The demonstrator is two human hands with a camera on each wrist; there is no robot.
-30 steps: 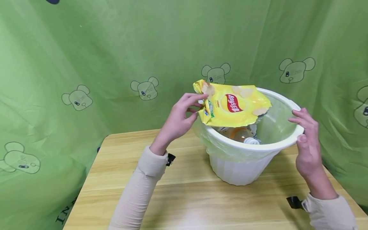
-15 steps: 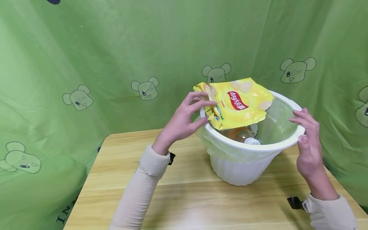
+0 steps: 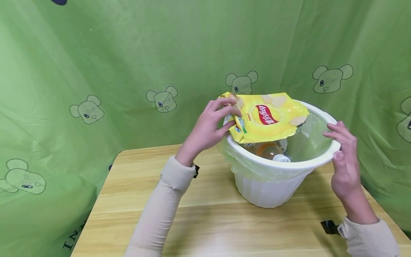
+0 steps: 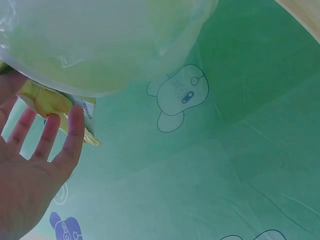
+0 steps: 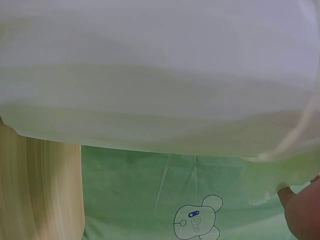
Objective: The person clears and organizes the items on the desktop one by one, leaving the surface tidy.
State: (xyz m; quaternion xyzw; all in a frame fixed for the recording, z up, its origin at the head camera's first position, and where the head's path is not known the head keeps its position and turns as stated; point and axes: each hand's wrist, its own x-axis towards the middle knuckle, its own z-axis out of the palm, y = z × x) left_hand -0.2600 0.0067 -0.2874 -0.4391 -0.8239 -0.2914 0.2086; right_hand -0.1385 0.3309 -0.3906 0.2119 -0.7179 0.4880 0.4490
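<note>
A yellow Lay's chip bag (image 3: 253, 119), torn at its right end, lies flat over the left part of the opening of a white trash bin (image 3: 268, 189). My left hand (image 3: 208, 126) pinches the bag's crumpled left end between thumb and fingers, just above the bin's rim. In the left wrist view, that hand (image 4: 32, 175) reaches up to the bag (image 4: 50, 102) beside the bin's rim. On the bin's right side, my right hand (image 3: 346, 167) holds the rim, fingers over the top and thumb outside. The right wrist view shows only part of this hand (image 5: 305, 210).
A translucent plastic liner (image 3: 257, 166) folds over the bin's rim. Inside lies a plastic bottle (image 3: 269, 150) with a white cap. The bin stands on a wooden table (image 3: 208, 214), and a green curtain (image 3: 112, 53) hangs behind.
My left hand has moved to the right, shifting the chip bag slightly farther over the bin's opening. Its fingers have closed in on the bag's end. My right hand keeps its place.
</note>
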